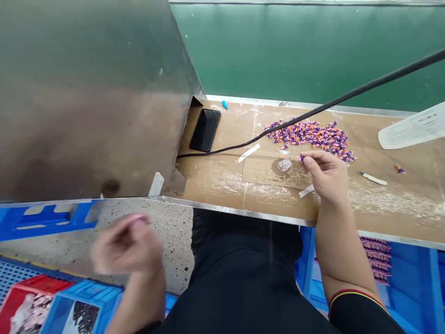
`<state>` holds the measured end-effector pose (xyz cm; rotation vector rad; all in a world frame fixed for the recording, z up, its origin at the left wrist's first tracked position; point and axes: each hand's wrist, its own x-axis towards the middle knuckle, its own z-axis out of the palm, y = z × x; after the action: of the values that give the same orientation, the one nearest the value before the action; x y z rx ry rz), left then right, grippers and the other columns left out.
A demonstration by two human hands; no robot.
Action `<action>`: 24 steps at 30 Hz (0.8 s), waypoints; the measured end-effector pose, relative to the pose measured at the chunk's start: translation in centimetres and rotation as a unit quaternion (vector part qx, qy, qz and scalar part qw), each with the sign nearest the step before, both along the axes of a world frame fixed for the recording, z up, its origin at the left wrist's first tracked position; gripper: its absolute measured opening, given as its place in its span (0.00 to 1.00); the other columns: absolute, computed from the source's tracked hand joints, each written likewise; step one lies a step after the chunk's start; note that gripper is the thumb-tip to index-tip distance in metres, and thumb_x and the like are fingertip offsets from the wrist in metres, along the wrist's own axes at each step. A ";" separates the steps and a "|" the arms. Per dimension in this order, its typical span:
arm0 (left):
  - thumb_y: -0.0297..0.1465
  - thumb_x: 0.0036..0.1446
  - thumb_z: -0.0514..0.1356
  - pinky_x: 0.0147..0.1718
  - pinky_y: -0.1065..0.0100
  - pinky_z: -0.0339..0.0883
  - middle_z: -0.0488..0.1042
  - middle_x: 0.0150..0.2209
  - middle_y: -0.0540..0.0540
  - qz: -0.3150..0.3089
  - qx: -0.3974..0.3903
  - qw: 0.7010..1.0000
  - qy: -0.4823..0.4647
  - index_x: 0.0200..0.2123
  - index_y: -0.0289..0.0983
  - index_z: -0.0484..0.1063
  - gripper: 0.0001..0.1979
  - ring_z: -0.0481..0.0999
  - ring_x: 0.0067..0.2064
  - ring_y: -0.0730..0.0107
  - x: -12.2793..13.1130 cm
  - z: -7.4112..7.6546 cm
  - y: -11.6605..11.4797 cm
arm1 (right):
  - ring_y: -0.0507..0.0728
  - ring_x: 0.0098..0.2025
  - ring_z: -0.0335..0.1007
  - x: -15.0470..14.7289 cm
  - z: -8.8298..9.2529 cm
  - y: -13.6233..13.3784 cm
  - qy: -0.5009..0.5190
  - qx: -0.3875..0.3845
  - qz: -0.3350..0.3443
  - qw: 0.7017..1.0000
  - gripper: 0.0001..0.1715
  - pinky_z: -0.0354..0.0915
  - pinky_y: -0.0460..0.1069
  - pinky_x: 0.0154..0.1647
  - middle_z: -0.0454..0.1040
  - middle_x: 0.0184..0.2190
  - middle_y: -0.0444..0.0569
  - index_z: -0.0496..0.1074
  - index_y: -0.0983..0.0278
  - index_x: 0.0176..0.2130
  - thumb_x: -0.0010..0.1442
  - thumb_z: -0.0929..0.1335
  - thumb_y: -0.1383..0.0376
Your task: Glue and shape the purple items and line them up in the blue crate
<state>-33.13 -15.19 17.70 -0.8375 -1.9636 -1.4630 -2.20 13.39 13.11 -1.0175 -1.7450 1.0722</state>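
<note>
My right hand [325, 178] hovers over the cardboard-covered bench [222, 185], pinching a small purple piece [300, 158] between thumb and forefinger. Just beyond the fingertips lies a loose heap of small purple and orange pieces [309, 139]. A round clear object [284, 165] sits left of that hand, with white paper strips [306, 190] nearby. Below the bench edge, my left hand [127, 246] is motion-blurred, its fingers closed around a small pink item [139, 218]. The item's shape is hard to make out.
A black phone [205, 130] lies beside a steel panel [86, 97], and a black cable [313, 106] crosses above the bench. A craft knife [371, 178] and a white sheet [413, 127] lie at right. Blue crates [83, 308] and a red crate [31, 301] stand below.
</note>
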 end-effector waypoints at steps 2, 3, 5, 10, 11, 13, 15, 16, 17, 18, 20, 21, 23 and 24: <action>0.30 0.58 0.71 0.22 0.69 0.74 0.80 0.25 0.50 -0.139 0.006 0.990 0.029 0.33 0.39 0.82 0.02 0.77 0.22 0.70 4.0 -2.9 1.0 | 0.57 0.32 0.83 -0.3 0.2 -0.2 0.020 -0.004 0.007 1.000 0.16 0.78 0.51 0.30 0.86 0.34 0.48 0.87 0.57 0.43 0.68 0.78 0.48; 0.27 0.61 0.70 0.28 0.68 0.81 0.85 0.30 0.49 -0.217 -0.032 0.975 -0.032 0.38 0.41 0.84 0.03 0.84 0.27 0.68 5.9 -4.0 2.1 | 0.57 0.32 0.83 -0.5 0.4 -0.3 0.026 -0.007 0.014 1.000 0.16 0.79 0.51 0.30 0.85 0.34 0.48 0.86 0.57 0.42 0.68 0.78 0.48; 0.33 0.66 0.72 0.34 0.67 0.84 0.87 0.33 0.47 -0.344 -0.047 0.925 -0.153 0.41 0.42 0.86 0.02 0.87 0.32 0.67 8.8 -5.0 5.5 | 0.56 0.32 0.83 -0.9 0.9 -0.7 0.029 -0.012 0.029 0.999 0.17 0.81 0.51 0.30 0.85 0.33 0.47 0.86 0.57 0.43 0.69 0.78 0.47; 0.57 0.58 0.77 0.34 0.65 0.85 0.87 0.33 0.42 -0.508 -0.053 0.718 -0.473 0.42 0.38 0.88 0.28 0.86 0.32 0.66 10.4 -4.1 15.6 | 0.56 0.35 0.85 -2.5 1.6 -2.2 0.076 0.008 0.024 0.997 0.14 0.85 0.52 0.36 0.86 0.36 0.47 0.86 0.56 0.46 0.70 0.79 0.50; 0.59 0.55 0.78 0.34 0.65 0.85 0.87 0.33 0.42 -0.526 -0.054 0.690 -0.495 0.42 0.38 0.88 0.29 0.86 0.33 0.66 10.2 -3.9 17.1 | 0.57 0.36 0.86 -2.9 1.5 -2.6 0.095 0.016 0.007 0.995 0.14 0.85 0.52 0.36 0.86 0.37 0.47 0.85 0.56 0.47 0.70 0.79 0.50; 0.58 0.50 0.81 0.36 0.65 0.86 0.88 0.34 0.43 -0.545 -0.053 0.663 -0.510 0.41 0.38 0.89 0.30 0.87 0.34 0.66 9.7 -3.7 19.0 | 0.57 0.36 0.87 -3.7 1.0 -3.1 0.122 0.028 -0.030 0.992 0.13 0.86 0.52 0.36 0.86 0.37 0.47 0.84 0.56 0.48 0.71 0.78 0.51; 0.57 0.48 0.82 0.41 0.63 0.87 0.89 0.37 0.42 -0.547 -0.053 0.661 -0.510 0.40 0.39 0.89 0.29 0.88 0.36 0.65 9.4 -4.0 19.7 | 0.57 0.37 0.88 -4.4 0.3 -3.6 0.130 0.039 -0.054 0.989 0.12 0.86 0.52 0.36 0.87 0.38 0.47 0.83 0.57 0.49 0.73 0.76 0.52; 0.56 0.49 0.82 0.43 0.62 0.88 0.90 0.39 0.41 -0.545 -0.055 0.663 -0.510 0.40 0.40 0.90 0.28 0.89 0.38 0.64 9.4 -4.2 19.7 | 0.58 0.37 0.88 -4.6 0.0 -3.9 0.132 0.046 -0.058 0.988 0.11 0.86 0.52 0.37 0.87 0.38 0.48 0.83 0.57 0.49 0.73 0.76 0.54; 0.55 0.50 0.82 0.46 0.61 0.88 0.90 0.40 0.41 -0.543 -0.059 0.664 -0.510 0.40 0.40 0.90 0.26 0.90 0.41 0.62 9.4 -4.4 19.6 | 0.58 0.38 0.89 -4.8 -0.2 -4.1 0.135 0.054 -0.059 0.988 0.10 0.86 0.52 0.37 0.87 0.39 0.48 0.82 0.57 0.49 0.74 0.76 0.55; 0.54 0.51 0.82 0.48 0.60 0.88 0.90 0.41 0.40 -0.541 -0.062 0.665 -0.511 0.40 0.40 0.90 0.25 0.90 0.42 0.61 9.5 -4.6 19.4 | 0.58 0.39 0.90 -4.9 -0.4 -4.4 0.139 0.061 -0.059 0.987 0.09 0.86 0.51 0.37 0.88 0.39 0.48 0.82 0.57 0.49 0.74 0.76 0.56; 0.51 0.53 0.82 0.49 0.58 0.89 0.90 0.41 0.40 -0.535 -0.057 0.666 -0.517 0.41 0.39 0.90 0.23 0.91 0.43 0.59 9.6 -5.0 18.9 | 0.58 0.40 0.90 -5.1 -0.6 -4.8 0.142 0.065 -0.060 0.986 0.07 0.86 0.50 0.37 0.88 0.40 0.48 0.82 0.57 0.49 0.74 0.76 0.57; 0.50 0.53 0.83 0.48 0.58 0.89 0.90 0.41 0.41 -0.531 -0.051 0.665 -0.523 0.43 0.39 0.90 0.24 0.91 0.43 0.60 9.7 -5.2 18.8 | 0.58 0.40 0.91 -5.2 -0.6 -5.0 0.141 0.064 -0.061 0.986 0.07 0.86 0.50 0.36 0.88 0.40 0.47 0.82 0.57 0.48 0.75 0.75 0.58; 0.48 0.52 0.83 0.47 0.59 0.89 0.90 0.39 0.42 -0.523 -0.035 0.664 -0.533 0.47 0.39 0.89 0.25 0.91 0.41 0.61 9.7 -5.6 18.6 | 0.58 0.40 0.91 -5.4 -0.6 -5.3 0.137 0.062 -0.056 0.987 0.05 0.86 0.49 0.36 0.88 0.40 0.47 0.83 0.57 0.48 0.75 0.75 0.59; 0.48 0.53 0.83 0.46 0.59 0.89 0.90 0.39 0.42 -0.520 -0.028 0.666 -0.534 0.49 0.39 0.89 0.26 0.91 0.41 0.61 9.7 -5.7 18.6 | 0.58 0.40 0.91 -5.4 -0.7 -5.4 0.137 0.064 -0.052 0.987 0.05 0.87 0.49 0.37 0.88 0.41 0.47 0.83 0.57 0.48 0.75 0.75 0.60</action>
<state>-23.41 3.40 11.96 -1.4690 -2.3453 -3.1420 -7.64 8.03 12.46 -0.8298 -1.5019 0.9719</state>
